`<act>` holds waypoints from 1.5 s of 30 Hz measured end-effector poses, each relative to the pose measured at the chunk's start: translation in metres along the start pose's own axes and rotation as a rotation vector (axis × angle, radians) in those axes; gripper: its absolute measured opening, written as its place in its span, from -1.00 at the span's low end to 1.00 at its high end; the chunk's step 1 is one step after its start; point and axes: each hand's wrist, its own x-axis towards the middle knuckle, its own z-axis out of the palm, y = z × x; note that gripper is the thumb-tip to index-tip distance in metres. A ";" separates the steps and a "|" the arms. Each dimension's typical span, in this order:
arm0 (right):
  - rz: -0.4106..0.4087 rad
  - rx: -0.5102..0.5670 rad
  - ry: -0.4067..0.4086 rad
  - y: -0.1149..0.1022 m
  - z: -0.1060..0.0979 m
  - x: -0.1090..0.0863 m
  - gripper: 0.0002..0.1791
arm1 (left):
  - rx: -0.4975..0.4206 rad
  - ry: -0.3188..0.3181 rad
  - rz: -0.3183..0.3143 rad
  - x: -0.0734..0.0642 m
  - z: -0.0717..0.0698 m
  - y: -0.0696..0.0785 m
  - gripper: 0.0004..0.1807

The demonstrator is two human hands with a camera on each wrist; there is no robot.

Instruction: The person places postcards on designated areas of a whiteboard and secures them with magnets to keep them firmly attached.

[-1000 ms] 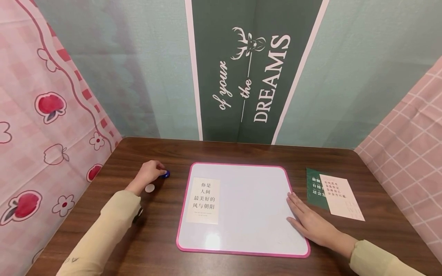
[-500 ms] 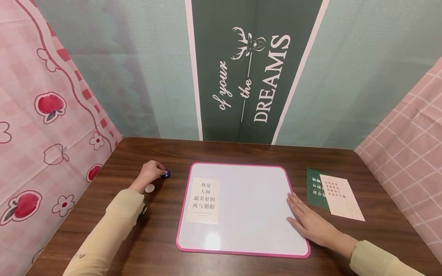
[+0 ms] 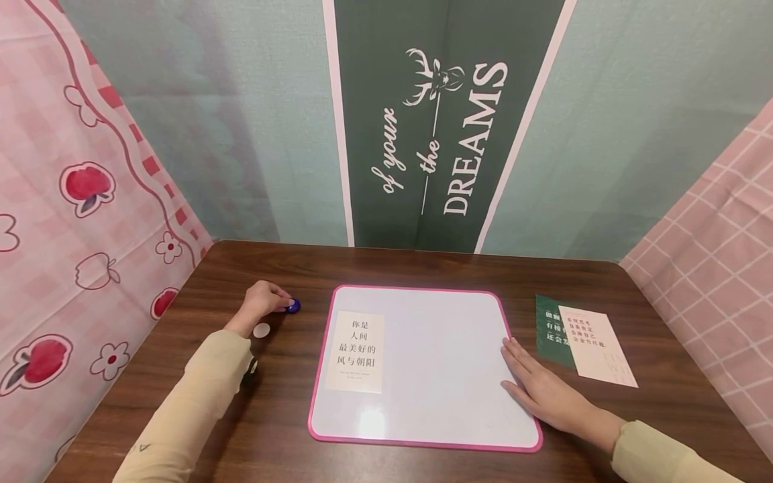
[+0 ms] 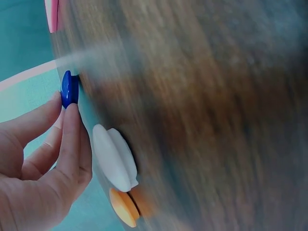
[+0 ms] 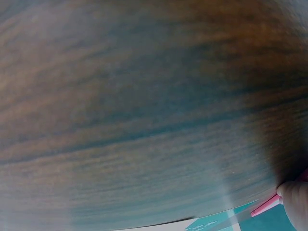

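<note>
My left hand (image 3: 261, 303) pinches a round blue button magnet (image 4: 68, 90) between thumb and fingertips, left of the whiteboard. A white button magnet (image 4: 114, 156) lies beside that hand on the table, with an orange one (image 4: 123, 207) past it in the left wrist view. The pink-framed whiteboard (image 3: 443, 376) lies flat in the middle, bearing a cream card (image 3: 356, 352) with dark printed characters along its left side. My right hand (image 3: 546, 396) rests with straight fingers over the board's right edge. The right wrist view catches only a bit of that hand (image 5: 296, 202).
On the brown wooden table (image 3: 459, 265), right of the board, a pale pink printed card (image 3: 598, 349) partly covers a dark green card (image 3: 552, 339). Fabric hangings (image 3: 272, 134) rise behind the table and on both sides.
My left hand has shifted very slightly to the right with the blue magnet, and its forearm has swung a little rightward. The right hand, board and cards stay where they were.
</note>
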 end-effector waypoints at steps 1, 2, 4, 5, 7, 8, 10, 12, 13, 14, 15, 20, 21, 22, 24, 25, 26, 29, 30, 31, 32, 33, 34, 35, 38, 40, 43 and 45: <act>0.000 0.002 0.000 0.000 0.000 0.000 -0.27 | -0.009 -0.003 -0.006 0.000 0.000 0.000 -0.74; -0.001 0.002 -0.001 0.000 0.000 0.000 -0.27 | -0.015 -0.008 -0.011 0.000 0.001 0.000 -0.74; 0.000 0.002 -0.001 0.000 0.001 0.000 -0.27 | -0.029 -0.012 -0.020 0.001 0.002 0.001 -0.73; 0.001 0.002 -0.001 0.000 0.001 0.000 -0.27 | -0.037 -0.014 -0.025 0.001 0.002 0.002 -0.73; 0.004 0.000 0.000 0.000 0.001 -0.001 -0.27 | -0.042 -0.017 -0.026 0.001 0.003 0.004 -0.73; 0.006 0.000 -0.001 0.000 0.001 -0.001 -0.27 | -0.046 -0.017 -0.028 0.001 0.004 0.004 -0.73; 0.011 0.000 -0.003 0.000 0.001 -0.001 -0.26 | -0.053 -0.018 -0.029 0.002 0.005 0.006 -0.73; 0.015 -0.003 -0.005 0.000 0.001 -0.001 -0.26 | -0.053 -0.022 -0.024 0.002 0.006 0.008 -0.72; 0.017 -0.004 -0.005 0.000 0.000 -0.001 -0.26 | -0.053 -0.022 -0.024 0.002 0.006 0.009 -0.72; 0.019 -0.006 -0.006 -0.001 0.000 -0.001 -0.26 | -0.056 -0.023 -0.023 0.002 0.007 0.010 -0.72; 0.019 -0.007 -0.007 -0.001 0.000 -0.001 -0.26 | -0.056 -0.025 -0.020 0.002 0.008 0.011 -0.72; 0.021 -0.011 -0.009 -0.001 0.000 -0.001 -0.26 | -0.052 -0.030 0.004 0.003 0.012 0.015 -0.72; 0.021 -0.012 -0.009 -0.001 0.000 -0.001 -0.26 | -0.050 -0.031 0.010 0.003 0.012 0.017 -0.72; 0.021 -0.014 -0.009 -0.001 0.000 -0.001 -0.26 | -0.047 -0.033 0.016 0.003 0.013 0.018 -0.73; 0.023 -0.016 -0.010 -0.001 0.000 -0.001 -0.26 | -0.049 -0.036 0.022 0.003 0.014 0.021 -0.73; 0.023 -0.017 -0.010 -0.001 0.000 -0.001 -0.26 | -0.045 -0.035 0.021 0.003 0.015 0.023 -0.72; 0.024 -0.018 -0.010 -0.001 0.000 -0.001 -0.26 | -0.045 -0.035 0.016 0.003 0.016 0.024 -0.72; 0.022 -0.021 -0.011 -0.001 0.000 -0.001 -0.26 | -0.044 -0.041 0.012 0.004 0.019 0.030 -0.72; 0.020 -0.021 -0.009 -0.001 0.000 -0.001 -0.26 | -0.043 -0.043 0.010 0.004 0.020 0.031 -0.72; 0.018 -0.022 -0.008 -0.001 0.000 -0.001 -0.27 | -0.039 -0.045 0.012 0.004 0.020 0.033 -0.72; 0.016 -0.021 -0.007 -0.001 0.000 -0.001 -0.27 | -0.039 -0.044 0.014 0.004 0.021 0.035 -0.72; 0.015 -0.021 -0.006 -0.001 0.000 -0.001 -0.27 | -0.037 -0.045 0.018 0.004 0.022 0.036 -0.72; 0.014 -0.020 -0.004 -0.001 0.000 -0.001 -0.27 | -0.039 -0.045 0.022 0.005 0.023 0.038 -0.72; 0.014 -0.019 -0.003 -0.001 0.000 -0.001 -0.27 | -0.038 -0.042 0.028 0.005 0.024 0.039 -0.73; 0.016 -0.018 -0.005 -0.001 0.000 -0.001 -0.27 | -0.035 -0.036 0.046 0.006 0.027 0.044 -0.74; 0.017 -0.020 -0.007 -0.001 0.000 0.000 -0.27 | -0.036 -0.032 0.054 0.006 0.028 0.047 -0.74; 0.019 -0.021 -0.009 -0.001 0.000 0.000 -0.26 | -0.034 -0.028 0.064 0.005 0.032 0.053 -0.75; 0.019 -0.022 -0.011 -0.002 0.000 0.000 -0.26 | -0.033 -0.026 0.068 0.005 0.034 0.056 -0.76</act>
